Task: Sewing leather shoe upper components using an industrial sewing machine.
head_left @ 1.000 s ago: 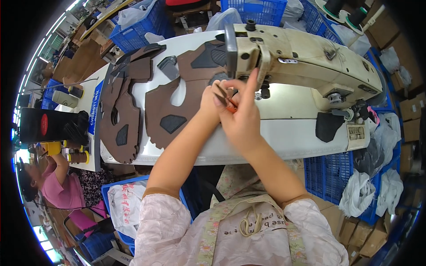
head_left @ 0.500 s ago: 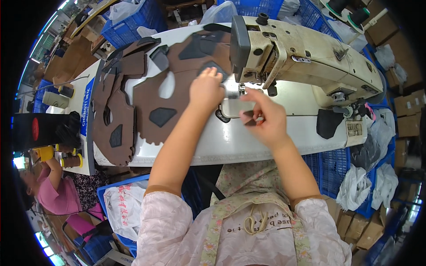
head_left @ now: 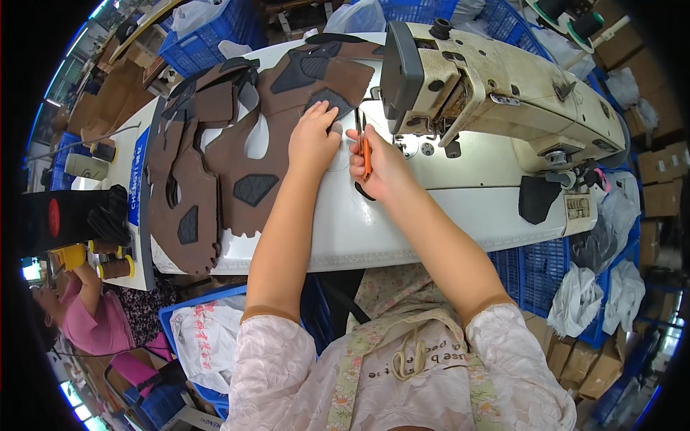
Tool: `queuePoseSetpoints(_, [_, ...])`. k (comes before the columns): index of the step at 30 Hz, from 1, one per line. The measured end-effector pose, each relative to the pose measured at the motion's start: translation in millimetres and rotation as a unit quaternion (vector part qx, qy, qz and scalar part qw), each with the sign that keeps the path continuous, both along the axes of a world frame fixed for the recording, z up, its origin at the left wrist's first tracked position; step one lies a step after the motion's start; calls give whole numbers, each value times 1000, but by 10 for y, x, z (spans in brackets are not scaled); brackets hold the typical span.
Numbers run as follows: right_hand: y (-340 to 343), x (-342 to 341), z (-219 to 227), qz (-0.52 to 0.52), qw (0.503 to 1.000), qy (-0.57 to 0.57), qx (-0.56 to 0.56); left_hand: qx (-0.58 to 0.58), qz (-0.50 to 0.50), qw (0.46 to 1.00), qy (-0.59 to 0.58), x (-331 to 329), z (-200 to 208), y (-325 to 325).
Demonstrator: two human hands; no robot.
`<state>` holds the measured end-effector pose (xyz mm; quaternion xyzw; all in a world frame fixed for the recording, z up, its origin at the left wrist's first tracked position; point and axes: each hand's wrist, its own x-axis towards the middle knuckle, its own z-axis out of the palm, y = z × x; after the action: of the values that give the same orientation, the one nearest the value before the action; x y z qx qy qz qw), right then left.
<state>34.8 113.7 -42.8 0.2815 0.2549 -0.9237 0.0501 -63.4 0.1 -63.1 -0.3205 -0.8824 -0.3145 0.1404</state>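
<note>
My left hand (head_left: pixel 314 140) lies on a brown cut panel (head_left: pixel 287 115) left of the sewing machine (head_left: pixel 496 93), fingers stretched out over its dark patch (head_left: pixel 332 100). My right hand (head_left: pixel 381 161) is closed around small orange-handled thread snips (head_left: pixel 366 156), their blades pointing away from me beside the panel's right edge. Whether the blades touch a thread is too small to tell. More dark patches, such as an angular one (head_left: pixel 255 189), sit on the panel. Brown pieces with dark patches (head_left: pixel 188 224) overlap it on the left.
A small black piece (head_left: pixel 537 200) lies at the right end of the white machine table (head_left: pixel 345 248). Blue crates (head_left: pixel 215 39) stand behind the table, others below it. Thread cones (head_left: pixel 586 27) rise at the far right. Another person in pink (head_left: pixel 93 312) sits at the left.
My right hand has moved left from below the needle area, and the orange snips now show in it. My left hand and the brown panel have shifted left, away from the machine head.
</note>
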Motion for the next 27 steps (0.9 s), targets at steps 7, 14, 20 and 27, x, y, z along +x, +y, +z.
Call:
queuePoseSetpoints(7, [-23,-217,-17,-62,998,-22,-23,16,-2,1000,-26,-32,-6,-52])
queuePoseSetpoints(14, [-24,-296,-21,-73,996,-39,-22,24,2,999,-43,1,31,-28])
queuePoseSetpoints(20, [8,-378,-28,-83,995,-33,-39,37,-9,999,-15,-5,-2,-32])
queuePoseSetpoints(27, [-52,888,189,144,982,43,115,39,-24,998,-48,-25,-35,-28])
